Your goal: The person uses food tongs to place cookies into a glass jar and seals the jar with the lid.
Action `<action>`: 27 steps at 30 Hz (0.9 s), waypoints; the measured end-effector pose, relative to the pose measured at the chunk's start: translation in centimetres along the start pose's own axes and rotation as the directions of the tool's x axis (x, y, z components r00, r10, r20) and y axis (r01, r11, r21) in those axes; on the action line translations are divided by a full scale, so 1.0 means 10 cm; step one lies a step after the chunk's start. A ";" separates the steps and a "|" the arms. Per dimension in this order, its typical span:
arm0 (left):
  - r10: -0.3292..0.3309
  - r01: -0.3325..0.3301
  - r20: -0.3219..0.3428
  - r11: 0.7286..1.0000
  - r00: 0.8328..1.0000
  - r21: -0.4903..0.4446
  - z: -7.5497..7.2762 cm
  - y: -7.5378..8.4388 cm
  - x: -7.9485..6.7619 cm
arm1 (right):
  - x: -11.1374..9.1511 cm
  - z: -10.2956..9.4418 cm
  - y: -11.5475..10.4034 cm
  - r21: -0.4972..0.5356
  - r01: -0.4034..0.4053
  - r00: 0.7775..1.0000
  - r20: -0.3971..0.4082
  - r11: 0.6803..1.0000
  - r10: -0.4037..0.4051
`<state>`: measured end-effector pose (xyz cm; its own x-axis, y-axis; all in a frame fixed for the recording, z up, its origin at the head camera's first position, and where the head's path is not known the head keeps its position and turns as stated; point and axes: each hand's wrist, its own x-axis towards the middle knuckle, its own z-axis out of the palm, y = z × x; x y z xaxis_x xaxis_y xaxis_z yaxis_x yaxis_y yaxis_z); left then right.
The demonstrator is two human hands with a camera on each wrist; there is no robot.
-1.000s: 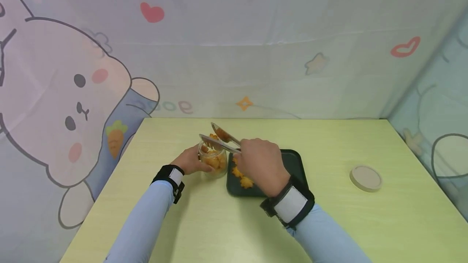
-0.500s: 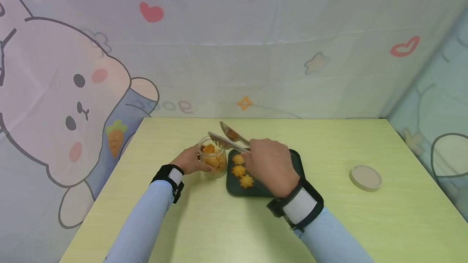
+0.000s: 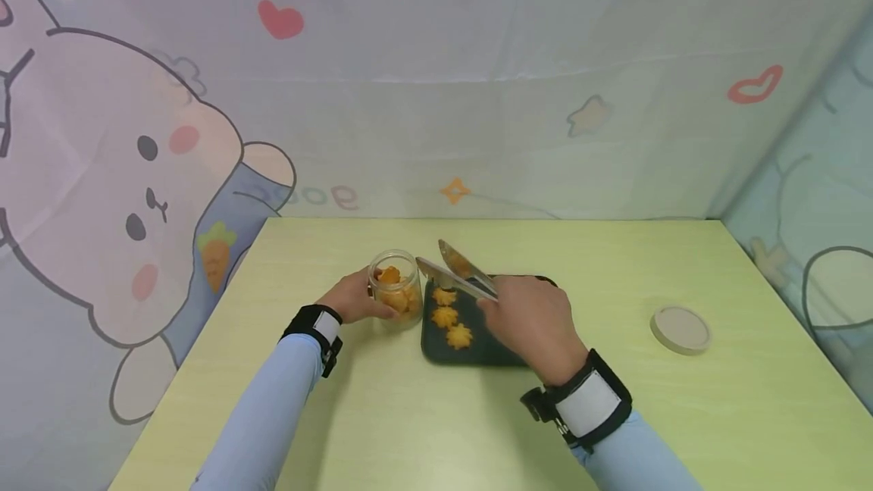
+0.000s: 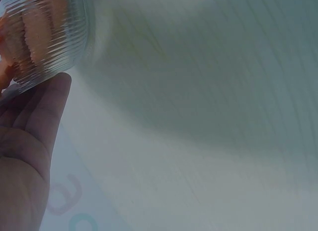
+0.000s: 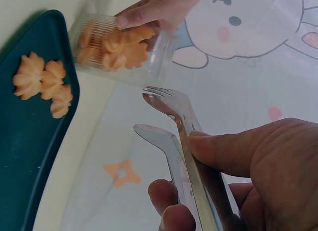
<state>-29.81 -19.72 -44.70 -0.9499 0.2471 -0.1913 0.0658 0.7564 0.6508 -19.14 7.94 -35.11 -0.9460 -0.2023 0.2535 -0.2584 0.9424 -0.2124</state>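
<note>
My left hand (image 3: 356, 299) grips a clear glass jar (image 3: 395, 301) from its left side. Inside the ribbed jar lie several orange-brown, flower-shaped cookies (image 5: 124, 47). My right hand (image 3: 535, 317) holds metal tongs (image 3: 457, 271) over the back part of a dark green tray (image 3: 491, 343). The tongs' jaws are spread and nothing is between them; one tip is forked, the other smooth. Three cookies (image 5: 42, 84) lie in a row along the tray's left side. In the left wrist view the jar (image 4: 69, 37) shows only partly, at the upper left corner.
A round beige lid (image 3: 682, 329) lies on the pale yellow table (image 3: 382, 415), right of the tray. Behind the table hangs a cloth backdrop (image 3: 423, 97) printed with a bunny, hearts and stars.
The tongs came away from above the jar and moved right over the tray. A cookie near their tips a second ago now rests in the jar. My left hand stayed on the jar.
</note>
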 end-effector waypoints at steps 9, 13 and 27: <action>-0.001 0.001 0.002 1.000 1.000 0.008 0.01 0.02 0.00 | -0.20 0.17 0.15 -0.002 -0.032 0.998 0.057 0.999 0.032; 0.002 -0.002 0.001 1.000 1.000 0.002 0.00 0.04 -0.02 | -0.27 0.23 0.20 0.000 -0.038 0.996 0.086 0.999 0.038; 0.007 -0.007 0.005 1.000 1.000 0.001 0.00 0.05 -0.04 | -0.44 0.38 0.18 -0.036 -0.054 0.987 0.147 0.998 0.059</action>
<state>-29.44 -19.44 -44.24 -0.9479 0.2556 -0.1903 0.0727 0.7550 0.6517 -16.16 9.48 -40.20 -0.9780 -0.1836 0.0987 -0.1997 0.9609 -0.1918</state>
